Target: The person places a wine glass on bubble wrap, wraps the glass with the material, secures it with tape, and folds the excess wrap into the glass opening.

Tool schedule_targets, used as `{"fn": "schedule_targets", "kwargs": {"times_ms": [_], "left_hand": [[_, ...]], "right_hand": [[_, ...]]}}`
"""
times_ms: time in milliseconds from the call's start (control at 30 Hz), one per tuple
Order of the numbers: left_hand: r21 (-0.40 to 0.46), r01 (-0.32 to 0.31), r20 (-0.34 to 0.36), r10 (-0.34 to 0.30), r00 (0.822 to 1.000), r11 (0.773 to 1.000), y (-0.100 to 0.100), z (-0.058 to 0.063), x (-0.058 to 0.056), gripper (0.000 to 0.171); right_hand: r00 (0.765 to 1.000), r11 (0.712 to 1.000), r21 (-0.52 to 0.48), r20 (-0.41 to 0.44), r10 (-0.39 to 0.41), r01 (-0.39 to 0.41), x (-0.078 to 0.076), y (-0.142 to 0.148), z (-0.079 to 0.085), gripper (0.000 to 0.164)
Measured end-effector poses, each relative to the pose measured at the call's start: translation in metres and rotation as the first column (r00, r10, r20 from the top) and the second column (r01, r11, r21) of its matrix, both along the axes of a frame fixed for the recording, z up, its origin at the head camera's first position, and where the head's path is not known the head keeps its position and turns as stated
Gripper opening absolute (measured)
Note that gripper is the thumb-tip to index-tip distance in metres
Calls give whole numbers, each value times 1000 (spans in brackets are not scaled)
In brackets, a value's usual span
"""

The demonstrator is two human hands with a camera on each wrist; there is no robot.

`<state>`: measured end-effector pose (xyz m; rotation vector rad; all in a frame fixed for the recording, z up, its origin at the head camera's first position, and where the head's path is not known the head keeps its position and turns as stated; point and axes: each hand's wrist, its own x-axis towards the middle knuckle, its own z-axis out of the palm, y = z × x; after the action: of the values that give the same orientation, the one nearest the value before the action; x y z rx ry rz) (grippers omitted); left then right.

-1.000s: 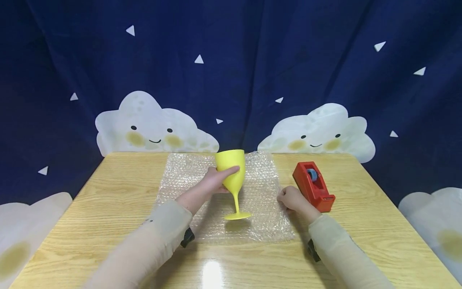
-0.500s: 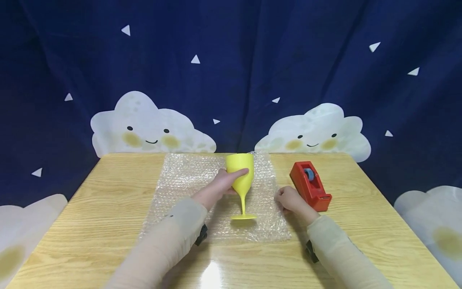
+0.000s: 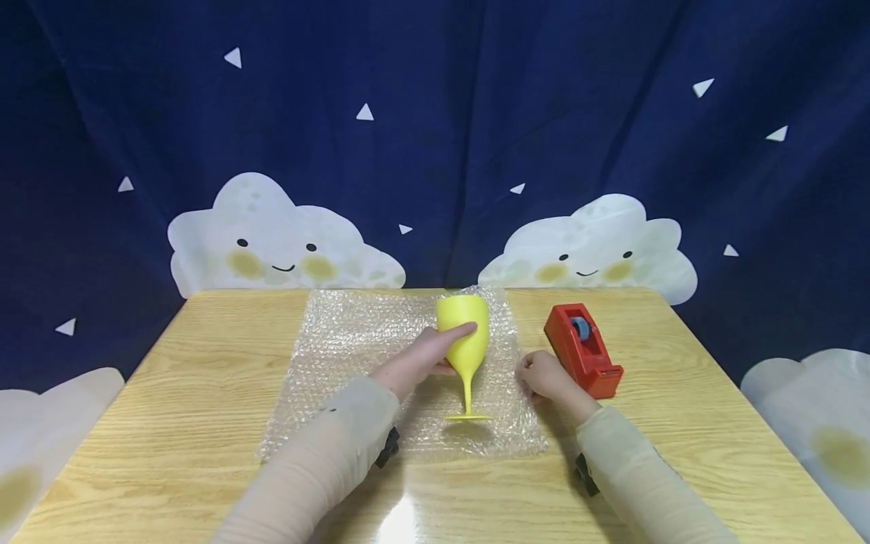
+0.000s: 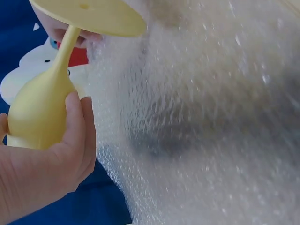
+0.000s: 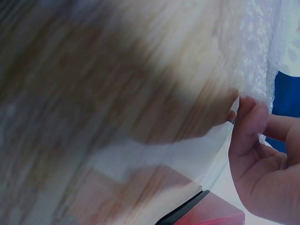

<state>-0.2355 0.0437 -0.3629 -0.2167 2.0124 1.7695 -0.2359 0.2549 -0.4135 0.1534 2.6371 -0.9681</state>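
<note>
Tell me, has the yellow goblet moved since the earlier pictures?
Yes: in the head view, the yellow goblet has shifted to the right, closer to the red tape dispenser, which has stayed put on the table.

Head view: forward-down, farther; wrist views: close, sharing bubble wrap [image 3: 370, 329].

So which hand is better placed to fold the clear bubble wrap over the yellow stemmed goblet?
Probably the right hand: it pinches the clear bubble wrap at its right edge, while the left hand is occupied holding the yellow stemmed goblet.
</note>
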Motion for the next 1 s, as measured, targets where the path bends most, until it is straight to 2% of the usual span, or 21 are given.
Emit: {"fn": "schedule_targets", "kwargs": {"times_ms": [133, 333, 433, 567, 667, 800, 1000], "left_hand": [[13, 35, 33, -35, 999, 999, 6, -4, 1, 71], [12, 48, 46, -48, 998, 999, 12, -11, 2, 72], [7, 58, 47, -59, 997, 998, 14, -12, 0, 73], [0, 72, 66, -72, 995, 997, 15, -14, -2, 72], [11, 80, 88, -81, 993, 997, 15, -16, -2, 72], [29, 104, 101, -106, 989, 994, 16, -19, -1, 72], [35, 110, 103, -113, 988, 993, 19, -23, -2, 68]], "right_hand": [[1000, 1000, 8, -6, -3, 3, 0, 1, 0, 15], [999, 1000, 14, -28, 16, -15, 3, -1, 0, 13], [999, 1000, 19, -31, 26, -25, 4, -1, 0, 19], [999, 999, 16, -34, 31, -30, 5, -2, 0, 7], [999, 1000, 8, -29, 30, -30, 5, -2, -1, 12], [999, 1000, 7, -22, 25, -25, 4, -3, -1, 6], [999, 1000, 5, -36, 30, -30, 4, -2, -1, 14]]}}
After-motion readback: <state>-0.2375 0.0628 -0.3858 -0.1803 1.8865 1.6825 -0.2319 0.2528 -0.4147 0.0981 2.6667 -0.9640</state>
